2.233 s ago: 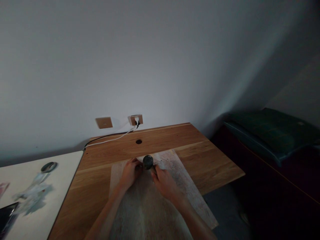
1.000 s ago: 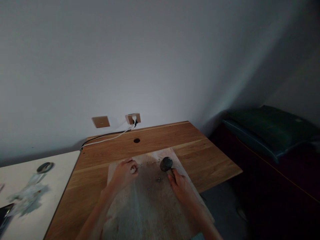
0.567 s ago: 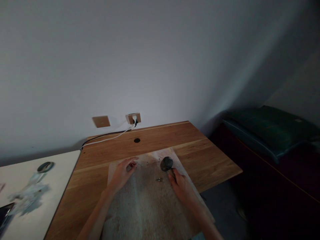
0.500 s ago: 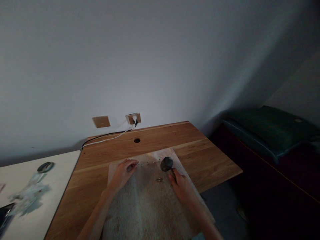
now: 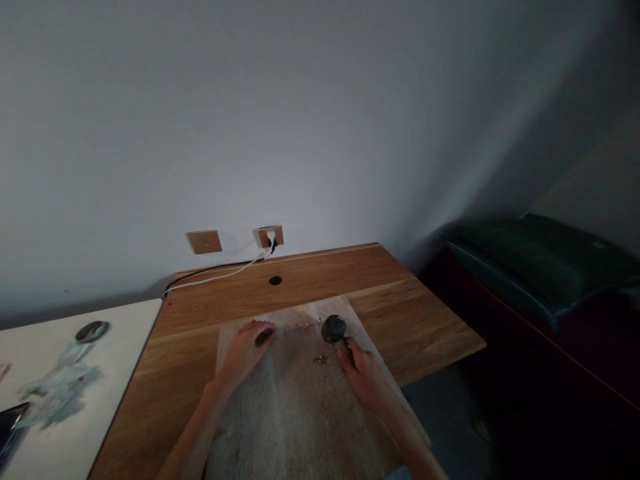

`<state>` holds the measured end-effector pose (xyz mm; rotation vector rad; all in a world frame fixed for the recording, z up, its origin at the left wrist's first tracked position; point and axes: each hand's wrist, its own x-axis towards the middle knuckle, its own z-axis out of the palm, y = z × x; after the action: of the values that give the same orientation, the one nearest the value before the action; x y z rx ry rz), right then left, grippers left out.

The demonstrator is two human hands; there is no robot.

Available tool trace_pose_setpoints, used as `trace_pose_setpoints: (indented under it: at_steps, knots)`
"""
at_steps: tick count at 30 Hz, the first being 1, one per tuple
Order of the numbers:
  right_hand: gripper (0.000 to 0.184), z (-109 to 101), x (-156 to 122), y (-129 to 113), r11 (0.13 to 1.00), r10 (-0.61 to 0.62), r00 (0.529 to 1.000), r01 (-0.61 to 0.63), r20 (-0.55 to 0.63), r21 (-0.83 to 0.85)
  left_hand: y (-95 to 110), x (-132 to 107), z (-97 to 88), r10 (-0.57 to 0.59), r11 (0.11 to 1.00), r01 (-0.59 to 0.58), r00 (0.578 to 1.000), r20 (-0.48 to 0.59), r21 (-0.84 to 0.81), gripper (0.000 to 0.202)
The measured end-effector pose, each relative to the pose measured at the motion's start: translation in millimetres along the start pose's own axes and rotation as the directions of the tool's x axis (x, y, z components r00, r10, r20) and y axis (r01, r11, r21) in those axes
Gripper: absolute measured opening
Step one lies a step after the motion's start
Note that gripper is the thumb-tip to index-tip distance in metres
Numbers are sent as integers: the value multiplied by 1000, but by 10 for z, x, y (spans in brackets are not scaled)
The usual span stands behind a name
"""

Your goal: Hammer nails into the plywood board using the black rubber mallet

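Observation:
A worn pale board (image 5: 300, 413) lies on the wooden desk (image 5: 410, 320). My right hand (image 5: 367, 381) is closed round the handle of a hammer whose dark round head (image 5: 333, 329) rests on the board's far right part. My left hand (image 5: 247, 348) sits at the board's far left corner, fingers curled in over a dark gap; what they hold is hidden. A small metal piece (image 5: 320, 360) lies loose between my hands. A faint row of tiny nails (image 5: 300, 325) runs along the far edge.
Two wall sockets (image 5: 269, 236) feed a white cable (image 5: 220, 276) onto the desk beside a round cable hole (image 5: 275, 281). A white table (image 5: 70, 413) with a dark ring and pale clutter adjoins on the left. A dark cabinet with a green cushion (image 5: 540, 260) stands right.
The hammer head has gone from beside my left hand to the board's right part. My left hand's fingers stretched out briefly, then curled in again at the far left corner.

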<state>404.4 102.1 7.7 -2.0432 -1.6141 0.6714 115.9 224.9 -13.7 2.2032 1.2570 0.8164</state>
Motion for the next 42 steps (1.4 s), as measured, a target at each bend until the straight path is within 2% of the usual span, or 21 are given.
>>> trace_pose_setpoints:
  at_steps: [4, 10, 14, 17, 23, 29, 34, 42]
  knots:
    - [24, -5, -9, -159, 998, -35, 997, 31, 64, 60, -4, 15, 10, 24, 1000, -24, 1000, -8, -15, 19]
    - [24, 42, 67, -618, 984, -147, 983, 134, 109, 116, -52, 20, 24, -33, 997, 32, 999, -3, -68, 27]
    - [24, 123, 156, -888, 973, -219, 969, 208, 114, 98, -55, 6, 42, -38, 995, 36, 999, -15, -93, 32]
    - [23, 191, 193, -1002, 968, -249, 961, 244, 121, 55, -49, 7, 47, -59, 994, 54, 997, -43, -100, 38]
    - [21, 289, 181, -1051, 965, -235, 964, 247, 126, -90, -65, 0, 45, -55, 991, 51, 998, -31, -124, 55]
    - [24, 314, 175, -1062, 953, -234, 964, 253, 128, -167, -111, -13, 83, -32, 990, 25, 998, -46, -136, 56]
    - [27, 297, 168, -1076, 948, -238, 963, 258, 124, -184, -145, -8, 110, -26, 992, 21, 999, -42, -127, 47]
    - [28, 336, 171, -1070, 945, -244, 960, 267, 136, -187, -162, -11, 121, -17, 992, 9, 998, -62, -124, 52]
